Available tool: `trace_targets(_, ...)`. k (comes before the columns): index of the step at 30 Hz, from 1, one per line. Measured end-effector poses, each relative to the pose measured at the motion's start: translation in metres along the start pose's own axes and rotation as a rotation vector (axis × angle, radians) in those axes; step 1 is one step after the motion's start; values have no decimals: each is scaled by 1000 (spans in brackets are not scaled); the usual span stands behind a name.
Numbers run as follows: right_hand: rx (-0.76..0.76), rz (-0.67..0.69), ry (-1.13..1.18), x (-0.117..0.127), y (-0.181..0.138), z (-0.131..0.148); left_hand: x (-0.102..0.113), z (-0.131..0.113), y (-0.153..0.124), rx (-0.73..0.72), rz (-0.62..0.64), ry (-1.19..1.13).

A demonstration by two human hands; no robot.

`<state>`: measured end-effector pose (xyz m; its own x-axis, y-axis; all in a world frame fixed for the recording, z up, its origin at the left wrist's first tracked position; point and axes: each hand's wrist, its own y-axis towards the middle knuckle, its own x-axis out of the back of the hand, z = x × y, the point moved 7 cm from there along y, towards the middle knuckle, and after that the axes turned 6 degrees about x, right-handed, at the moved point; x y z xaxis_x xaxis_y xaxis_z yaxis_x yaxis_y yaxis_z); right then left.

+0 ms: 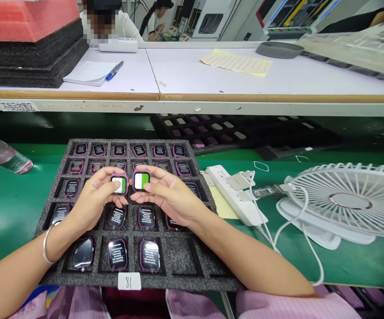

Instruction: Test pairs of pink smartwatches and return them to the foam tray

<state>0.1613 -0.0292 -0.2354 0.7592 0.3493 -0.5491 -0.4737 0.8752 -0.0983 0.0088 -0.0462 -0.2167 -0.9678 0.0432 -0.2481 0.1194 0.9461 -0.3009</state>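
My left hand (97, 195) is closed on a purple smartwatch body (123, 184), its thumb on the screen. Close beside it, my right hand (168, 192) grips a second purple smartwatch body (142, 179), the thumb at the screen's lower right. Both screens are lit white and green. Below the hands lies a black foam tray (55, 280) with rows of square pockets. Most visible pockets hold watch bodies showing white text on black, such as a watch (150, 255) in the front row. One front-row watch (83, 253) has a dark screen. My hands and forearms hide some pockets.
To the right are a white power strip (235, 195) with cables and a white fan (348, 201). A clear bottle (4, 153) lies at left. Behind, a raised shelf (178, 79) bears foam blocks (29, 62), a notepad (90, 73) and a yellow sheet (237, 63). Other people are beyond it.
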Motion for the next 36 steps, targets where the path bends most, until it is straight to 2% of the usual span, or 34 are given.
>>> trace_targets(8,-30,-62,-14,4,2,-3,3,3,2,4,-44,49)
trace_targets(14,-10,-88,-52,7,3,-3,1,2,2,-66,-33,91)
trace_targets(18,20,-115,-92,9,4,-1,2,4,3,-77,-29,74)
trace_targets(29,56,-150,-84,12,13,-1,2,6,4,5,-16,-20)
trace_targets(32,68,-143,-112,11,15,-1,4,4,5,-9,-34,-1)
trace_targets(36,95,-165,-138,12,14,0,4,3,6,-57,2,-11)
